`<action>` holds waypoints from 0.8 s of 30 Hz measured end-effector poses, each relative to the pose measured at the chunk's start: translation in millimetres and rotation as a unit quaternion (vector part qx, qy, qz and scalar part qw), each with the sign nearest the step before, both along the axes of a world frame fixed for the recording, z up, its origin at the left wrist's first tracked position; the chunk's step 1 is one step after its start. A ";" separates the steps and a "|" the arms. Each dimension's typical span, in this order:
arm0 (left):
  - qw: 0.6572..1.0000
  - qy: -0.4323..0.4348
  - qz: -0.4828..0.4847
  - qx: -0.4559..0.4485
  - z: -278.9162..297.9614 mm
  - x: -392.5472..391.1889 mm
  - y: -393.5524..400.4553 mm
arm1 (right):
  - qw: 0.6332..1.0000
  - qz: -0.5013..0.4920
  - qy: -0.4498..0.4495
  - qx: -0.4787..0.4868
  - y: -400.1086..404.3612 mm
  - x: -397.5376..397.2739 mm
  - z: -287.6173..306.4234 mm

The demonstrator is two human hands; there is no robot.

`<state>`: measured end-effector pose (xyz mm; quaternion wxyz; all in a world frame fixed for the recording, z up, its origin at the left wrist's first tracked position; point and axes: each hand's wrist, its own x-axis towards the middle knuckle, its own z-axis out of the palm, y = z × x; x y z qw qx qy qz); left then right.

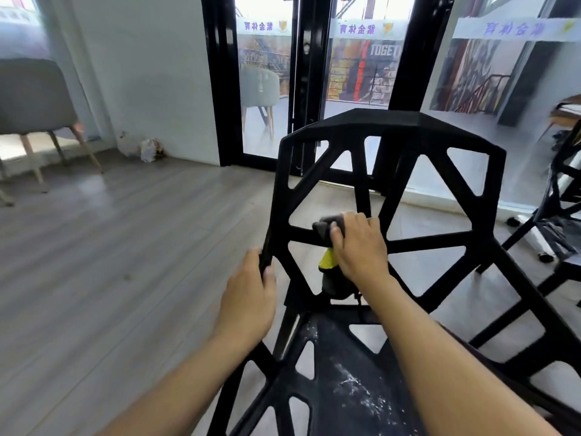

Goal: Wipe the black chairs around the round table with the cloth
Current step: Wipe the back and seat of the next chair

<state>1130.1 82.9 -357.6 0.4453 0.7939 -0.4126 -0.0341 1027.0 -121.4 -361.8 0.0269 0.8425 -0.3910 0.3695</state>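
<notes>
A black chair (393, 133) with an open lattice back and seat fills the middle of the head view; white scuffs mark its seat. My right hand (358, 243) holds a grey cloth (327, 226) with a yellow patch, wrapped over a horizontal bar in the chair's back. A loose end of the cloth hangs down behind the bars. My left hand (251, 291) grips the left edge of the chair back, fingers curled round the frame.
A second black chair (562, 196) stands at the right edge. A grey padded chair (31, 99) on wooden legs stands far left. Black-framed glass doors (220, 77) are behind the chair. Small white bags (141, 147) lie by the wall on the wooden floor (125, 234).
</notes>
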 end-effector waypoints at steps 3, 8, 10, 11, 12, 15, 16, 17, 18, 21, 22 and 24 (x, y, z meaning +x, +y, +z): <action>0.998 0.049 0.012 -0.023 -18.0 -15.7 34.3 | 0.998 -0.054 0.007 0.014 4.6 10.8 3.3; 0.998 0.061 0.022 -0.023 -22.2 -9.2 25.9 | 0.999 0.019 -0.042 -0.003 47.7 57.5 10.3; 0.998 0.058 0.024 -0.018 -21.3 -11.0 28.4 | 0.996 0.047 -0.070 0.014 56.0 59.7 6.7; 0.998 0.055 0.024 -0.012 -19.2 -12.3 29.9 | 0.994 0.065 -0.079 0.023 57.8 55.9 2.2; 0.998 0.052 0.024 -0.003 -17.6 -13.2 30.1 | 0.993 0.084 -0.083 0.028 58.7 50.2 -2.2; 0.999 0.043 0.025 0.018 -16.4 -14.3 30.4 | 0.983 0.111 -0.131 0.065 62.0 40.3 -6.5; 0.999 0.037 0.023 0.021 -15.6 -15.4 31.6 | 0.978 0.109 -0.159 0.081 67.6 39.6 -4.9; 0.999 0.029 0.020 0.018 -14.7 -16.4 32.7 | 0.972 0.118 -0.180 0.096 75.2 39.1 -4.0; 0.999 0.021 0.018 0.016 -13.4 -16.9 33.8 | 0.967 0.138 -0.187 0.106 84.3 38.1 -4.9; 1.000 0.010 0.008 0.015 -11.7 -16.3 31.7 | 0.966 0.200 -0.124 0.107 110.3 28.8 -17.5; 1.000 0.010 0.008 0.018 -11.7 -15.8 31.3 | 0.968 0.204 -0.112 0.097 114.0 25.0 -17.5; 1.000 0.007 0.016 0.021 -12.8 -15.7 32.6 | 0.970 0.187 -0.143 0.053 110.9 22.7 -2.4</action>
